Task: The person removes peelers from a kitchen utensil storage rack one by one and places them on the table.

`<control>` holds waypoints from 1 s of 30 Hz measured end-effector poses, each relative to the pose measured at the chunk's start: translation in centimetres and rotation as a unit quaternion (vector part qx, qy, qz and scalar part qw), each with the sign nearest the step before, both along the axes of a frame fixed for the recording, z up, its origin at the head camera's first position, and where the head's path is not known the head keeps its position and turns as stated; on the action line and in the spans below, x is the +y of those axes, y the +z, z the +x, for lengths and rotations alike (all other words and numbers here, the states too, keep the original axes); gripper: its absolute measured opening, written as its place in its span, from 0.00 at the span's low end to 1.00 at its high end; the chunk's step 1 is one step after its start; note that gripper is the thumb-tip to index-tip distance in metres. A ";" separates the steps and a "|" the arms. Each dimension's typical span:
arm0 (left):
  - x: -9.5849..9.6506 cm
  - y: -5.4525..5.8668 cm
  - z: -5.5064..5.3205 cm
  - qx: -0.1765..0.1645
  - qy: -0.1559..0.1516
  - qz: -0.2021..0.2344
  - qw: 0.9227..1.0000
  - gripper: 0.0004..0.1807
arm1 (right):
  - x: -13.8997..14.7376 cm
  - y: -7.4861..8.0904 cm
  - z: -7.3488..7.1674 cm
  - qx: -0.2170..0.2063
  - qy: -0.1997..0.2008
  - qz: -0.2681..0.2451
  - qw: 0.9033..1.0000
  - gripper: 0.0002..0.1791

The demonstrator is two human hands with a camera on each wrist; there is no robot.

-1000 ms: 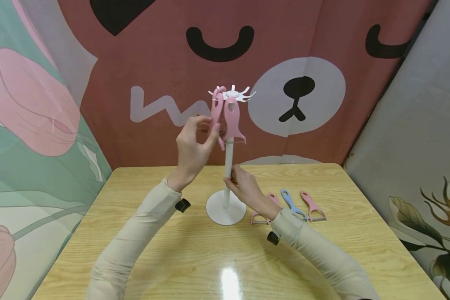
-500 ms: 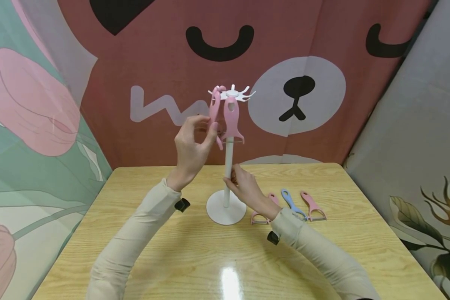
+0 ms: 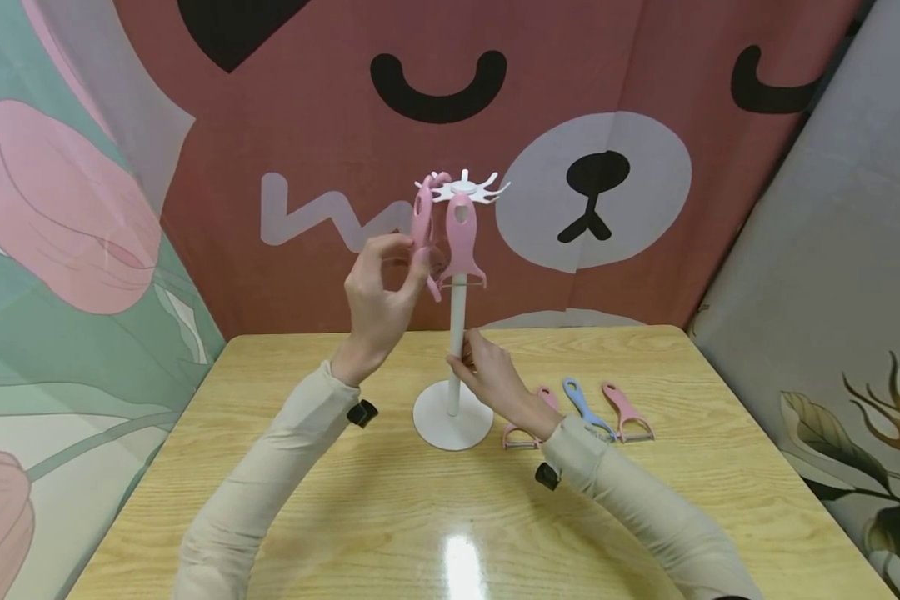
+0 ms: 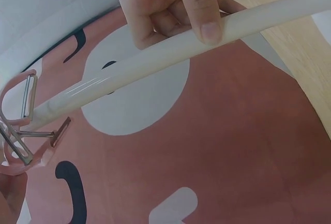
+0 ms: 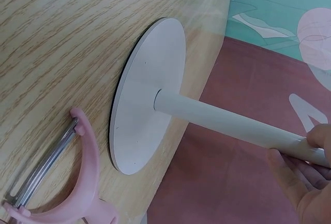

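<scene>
Peeler [image 3: 422, 229]: pink, upper centre of the frame, blade end down, pinched by the left hand [image 3: 378, 287]; top just beside the left part of the hooks [image 3: 464, 187]; seated on a tip or not, cannot tell.
Left hand: thumb and fingers closed on that handle, left of centre.
Right hand [image 3: 492, 372]: gripping the pole [image 3: 458, 308] between thumb and fingers, middle of the frame.
Drop: likely if let go with the hole short of a hook tip, or caught only on its very end.
Snag: possible against the front peeler [image 3: 462, 242], hanging just to the right, or a mostly hidden pink one [image 3: 442, 177] behind; blades [image 4: 32, 97] crowded at the left edge of the left wrist view, so a careless push enough to unhook a neighbour.
Tilt: possible from a hard tug or lopsided load at upper left, with a loosened right grip.
Base [image 3: 452, 435]: white, round, flat on the table [image 3: 390, 517], lower centre.
Containers: no bowl or box in view; only the hooks, bearing the front peeler and, seemingly, the hidden one.
Table: right of centre, blue peeler [image 3: 583, 408] between far-right pink peeler [image 3: 626, 410] and another pink peeler [image 5: 93, 167], partly covered by the right hand in the head view.
</scene>
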State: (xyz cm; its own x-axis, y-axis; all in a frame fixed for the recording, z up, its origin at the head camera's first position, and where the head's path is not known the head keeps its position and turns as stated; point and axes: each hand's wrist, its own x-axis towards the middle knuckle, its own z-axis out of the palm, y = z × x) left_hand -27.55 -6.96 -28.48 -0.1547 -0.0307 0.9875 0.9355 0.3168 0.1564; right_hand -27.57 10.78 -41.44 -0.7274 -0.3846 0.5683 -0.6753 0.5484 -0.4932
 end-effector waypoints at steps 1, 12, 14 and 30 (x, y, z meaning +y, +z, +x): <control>-0.1 0.0 0.0 0.000 -0.001 0.000 1.000 0.12 | 0.0 0.0 0.0 0.000 0.000 -0.001 1.000 0.15; -0.4 -0.5 -0.1 0.003 0.005 0.014 1.000 0.11 | 0.0 -0.1 0.0 -0.002 0.003 -0.004 1.000 0.14; -0.4 -0.6 -0.1 0.002 0.005 0.015 1.000 0.11 | 0.0 0.0 0.1 -0.006 0.001 -0.002 1.000 0.14; -0.6 -1.3 -0.1 -0.005 0.000 0.012 1.000 0.11 | 0.0 -0.1 0.0 -0.009 0.000 0.003 1.000 0.15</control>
